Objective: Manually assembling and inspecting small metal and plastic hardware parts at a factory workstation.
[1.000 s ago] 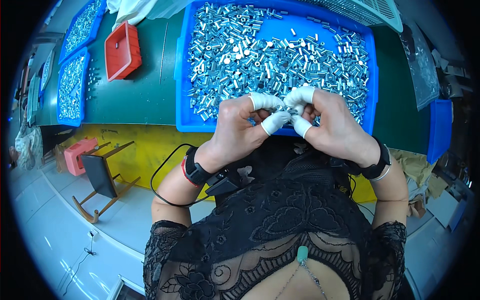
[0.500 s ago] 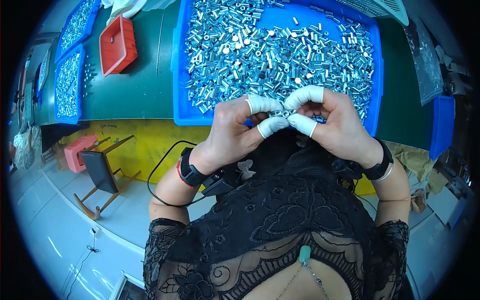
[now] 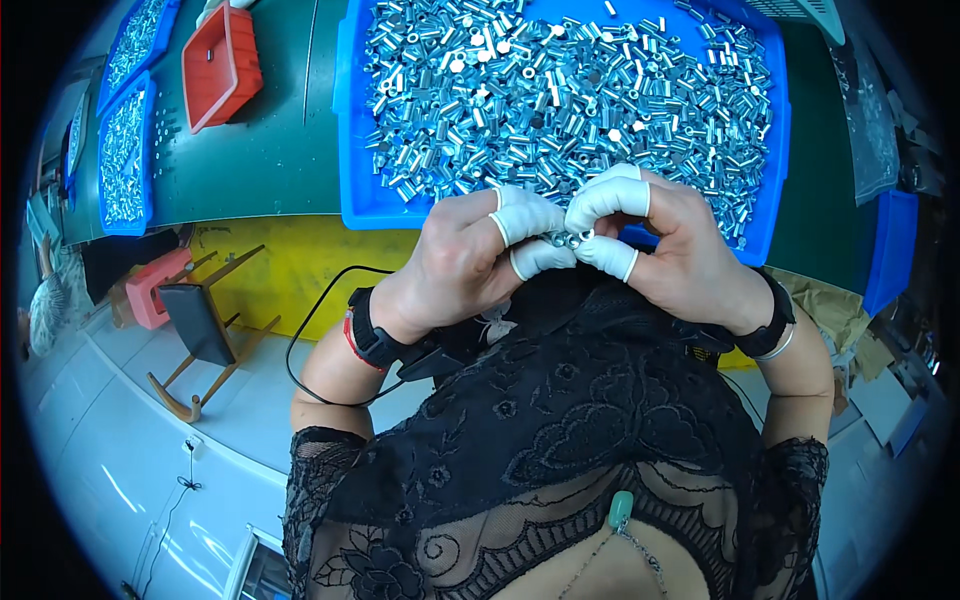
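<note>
Both hands meet fingertip to fingertip over the near edge of a large blue tray (image 3: pixel 352 140). White finger cots cover the thumb and forefinger of each. My left hand (image 3: pixel 462 255) pinches small shiny metal sleeves (image 3: pixel 571 240), their round open ends showing between the fingertips. My right hand (image 3: pixel 682 245) closes on the same little group from the other side. How many pieces each hand has is hard to make out. Beyond the hands, the tray is spread with a great many loose metal sleeves (image 3: pixel 560 110), lying in all directions.
A red bin (image 3: pixel 222 75) with one small piece in it stands left on the green table (image 3: pixel 280 165). Farther left are two blue trays (image 3: pixel 124 165) of metal parts. A chair (image 3: pixel 200 325) and a pink stool (image 3: pixel 150 290) stand below; a blue bin (image 3: pixel 890 250) is at right.
The view has shifted slightly, so the tray and table appear moved. Both hands stay together at the tray's near edge, fingers re-gripping the metal sleeves a little.
</note>
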`<state>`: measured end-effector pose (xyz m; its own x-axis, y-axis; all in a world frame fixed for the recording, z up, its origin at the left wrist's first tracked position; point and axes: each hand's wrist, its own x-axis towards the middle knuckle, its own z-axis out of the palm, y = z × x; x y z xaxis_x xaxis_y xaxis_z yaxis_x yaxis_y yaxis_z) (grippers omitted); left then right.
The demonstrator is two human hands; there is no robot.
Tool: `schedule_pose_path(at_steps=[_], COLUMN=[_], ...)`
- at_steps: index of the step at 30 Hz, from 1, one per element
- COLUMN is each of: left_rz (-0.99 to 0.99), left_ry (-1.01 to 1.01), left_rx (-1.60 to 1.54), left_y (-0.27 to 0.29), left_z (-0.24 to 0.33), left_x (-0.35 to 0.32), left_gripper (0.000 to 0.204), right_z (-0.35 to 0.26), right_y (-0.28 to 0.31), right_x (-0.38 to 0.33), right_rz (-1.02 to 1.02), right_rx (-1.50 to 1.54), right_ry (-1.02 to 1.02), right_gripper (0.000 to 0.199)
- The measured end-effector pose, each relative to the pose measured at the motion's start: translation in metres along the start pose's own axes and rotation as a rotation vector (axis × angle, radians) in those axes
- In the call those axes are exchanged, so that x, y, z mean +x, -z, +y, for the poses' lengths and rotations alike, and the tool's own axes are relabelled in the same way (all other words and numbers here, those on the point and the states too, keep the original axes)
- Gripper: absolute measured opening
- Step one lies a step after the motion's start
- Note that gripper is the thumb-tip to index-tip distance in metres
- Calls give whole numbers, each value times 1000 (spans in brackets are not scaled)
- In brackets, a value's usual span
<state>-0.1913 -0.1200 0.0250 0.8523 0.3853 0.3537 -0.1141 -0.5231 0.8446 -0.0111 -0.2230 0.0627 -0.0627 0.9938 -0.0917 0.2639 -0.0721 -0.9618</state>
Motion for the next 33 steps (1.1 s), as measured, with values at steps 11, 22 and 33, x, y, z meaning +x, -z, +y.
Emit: schedule_pose_path(at_steps=[11,22,33], left_rz=[83,79,19], left_ry=[-94,84,179], left_rx=[12,-45,239], left_y=[-2,-1,10], left_z=[-9,-7,18], left_x=[4,7,35], left_gripper=[28,24,22], right_z=[3,6,2], right_y=[4,0,4], right_x=[6,9,25], right_rz=[-20,-55,42], right_rx=[15,249,1099], right_ry=[-10,-213,-596], right_gripper=[14,19,20])
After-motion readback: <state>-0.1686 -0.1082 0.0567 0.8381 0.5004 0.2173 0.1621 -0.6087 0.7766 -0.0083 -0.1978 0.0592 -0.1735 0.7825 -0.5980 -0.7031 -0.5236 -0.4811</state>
